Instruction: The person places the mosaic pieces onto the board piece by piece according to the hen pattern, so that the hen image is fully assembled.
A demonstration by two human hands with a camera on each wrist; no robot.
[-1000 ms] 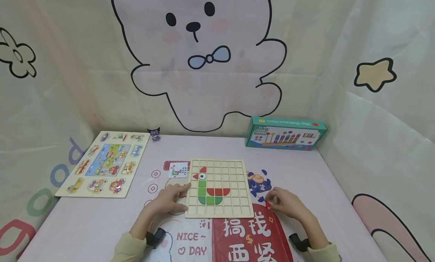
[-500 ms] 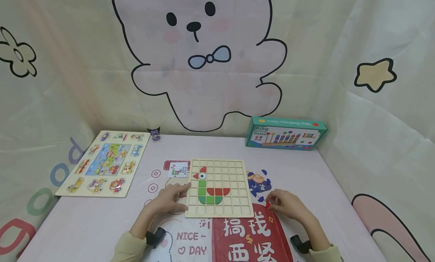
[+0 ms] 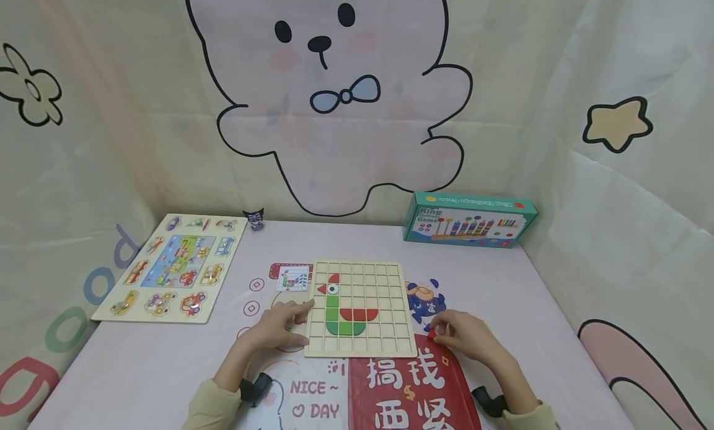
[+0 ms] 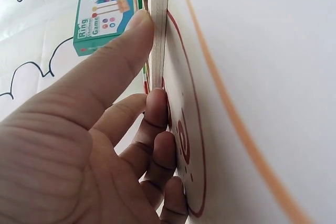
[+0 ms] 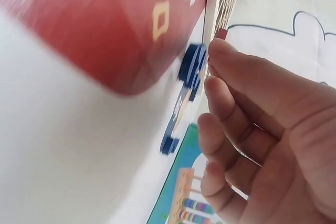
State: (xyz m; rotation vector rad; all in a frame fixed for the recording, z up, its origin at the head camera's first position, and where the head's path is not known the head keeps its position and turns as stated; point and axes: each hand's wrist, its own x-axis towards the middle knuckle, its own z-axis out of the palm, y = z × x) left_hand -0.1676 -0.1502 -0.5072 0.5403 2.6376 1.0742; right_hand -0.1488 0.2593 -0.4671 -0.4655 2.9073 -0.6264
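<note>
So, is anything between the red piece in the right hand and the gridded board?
Nothing visible: the right hand pinches the red piece beside the gridded board, only printed tabletop between; the left hand is at the opposite edge.

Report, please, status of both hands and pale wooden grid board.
Left hand touches left edge of pale wooden grid board. Right hand pinches small red piece, off the board. No obstacle visible between.

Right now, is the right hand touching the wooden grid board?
Apart. The head view shows a strip of printed tabletop between the right hand and the grid board.
</note>
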